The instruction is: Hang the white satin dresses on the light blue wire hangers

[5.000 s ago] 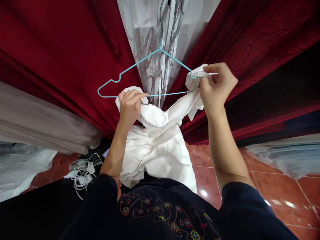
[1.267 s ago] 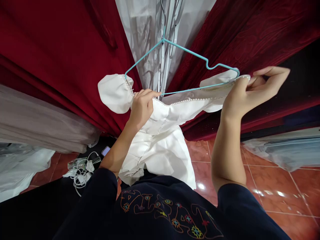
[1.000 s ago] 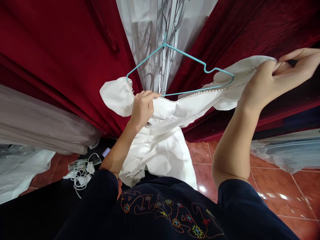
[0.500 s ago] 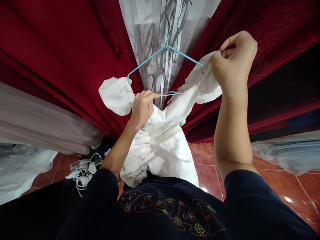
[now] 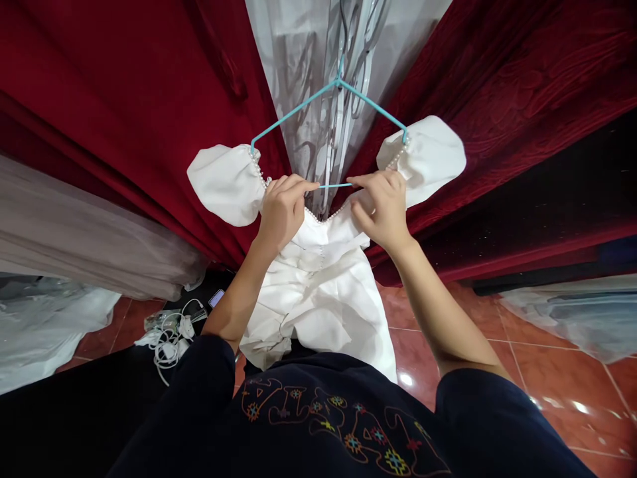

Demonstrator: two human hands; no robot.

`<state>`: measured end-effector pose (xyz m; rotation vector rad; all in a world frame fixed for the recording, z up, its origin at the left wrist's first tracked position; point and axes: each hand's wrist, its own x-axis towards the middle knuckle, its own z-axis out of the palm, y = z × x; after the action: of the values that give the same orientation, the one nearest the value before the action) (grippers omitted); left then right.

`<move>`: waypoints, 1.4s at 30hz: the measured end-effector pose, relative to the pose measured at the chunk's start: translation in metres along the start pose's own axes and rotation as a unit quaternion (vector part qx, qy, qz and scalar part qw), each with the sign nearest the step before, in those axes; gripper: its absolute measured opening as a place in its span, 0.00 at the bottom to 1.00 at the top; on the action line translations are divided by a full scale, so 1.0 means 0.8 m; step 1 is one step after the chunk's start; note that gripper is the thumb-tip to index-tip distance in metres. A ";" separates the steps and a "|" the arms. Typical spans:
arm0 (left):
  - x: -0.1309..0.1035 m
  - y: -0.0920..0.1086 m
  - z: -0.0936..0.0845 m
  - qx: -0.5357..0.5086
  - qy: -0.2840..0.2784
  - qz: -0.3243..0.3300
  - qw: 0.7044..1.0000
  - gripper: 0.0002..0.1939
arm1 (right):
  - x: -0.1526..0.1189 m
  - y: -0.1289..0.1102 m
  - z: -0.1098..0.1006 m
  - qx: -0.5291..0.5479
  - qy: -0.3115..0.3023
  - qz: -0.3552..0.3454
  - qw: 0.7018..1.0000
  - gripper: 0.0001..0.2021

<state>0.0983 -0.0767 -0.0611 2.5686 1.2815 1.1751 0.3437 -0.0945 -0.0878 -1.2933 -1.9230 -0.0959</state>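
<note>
A white dress (image 5: pixel 328 285) with puffed sleeves and a pearl-beaded neckline hangs from a light blue hanger (image 5: pixel 293 113). Both sleeves rest at the hanger's two ends. My left hand (image 5: pixel 284 207) is closed on the left side of the neckline, its index finger along the hanger's lower bar. On the other side, my right hand (image 5: pixel 382 207) grips the right side of the neckline, fingertips near the same bar. The thumbs and the cloth within the grips are partly hidden.
Red curtains (image 5: pixel 139 106) flank a white metal frame (image 5: pixel 343 126) behind the dress. Pale tulle garments hang at left and right. On a black surface (image 5: pixel 99 405) at lower left lie white cables (image 5: pixel 172 342) and a phone (image 5: pixel 216 299). Red tiles (image 5: pixel 537 378) cover the floor.
My right hand has come down and left from the raised right sleeve to the neckline. That sleeve now sits at the hanger's right end. My left hand has kept its hold.
</note>
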 end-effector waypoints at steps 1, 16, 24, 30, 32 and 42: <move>-0.001 0.000 0.001 0.001 -0.002 -0.001 1.000 0.20 | -0.004 0.003 0.004 -0.001 -0.001 0.003 1.000 0.17; 0.005 -0.087 -0.024 -0.018 0.281 -0.076 0.957 0.21 | -0.002 -0.011 0.011 0.008 0.110 0.058 0.992 0.20; -0.010 -0.144 -0.090 -0.086 0.305 -0.190 0.929 0.14 | 0.010 -0.008 0.005 0.002 0.110 0.054 0.992 0.22; -0.064 -0.076 -0.090 -0.110 0.046 -0.230 0.966 0.13 | 0.014 -0.008 0.015 0.014 0.104 0.081 0.991 0.25; -0.064 -0.047 -0.079 -0.121 0.008 -0.116 0.986 0.15 | 0.014 -0.009 0.016 0.013 0.102 0.083 0.991 0.24; -0.003 -0.018 -0.033 -0.024 0.066 -0.032 0.997 0.19 | -0.005 -0.017 -0.001 0.038 0.154 0.034 0.987 0.16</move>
<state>0.0707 -0.0766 -0.0490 2.4327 1.3325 1.3670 0.3336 -0.1043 -0.0854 -1.2141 -1.6040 -0.1756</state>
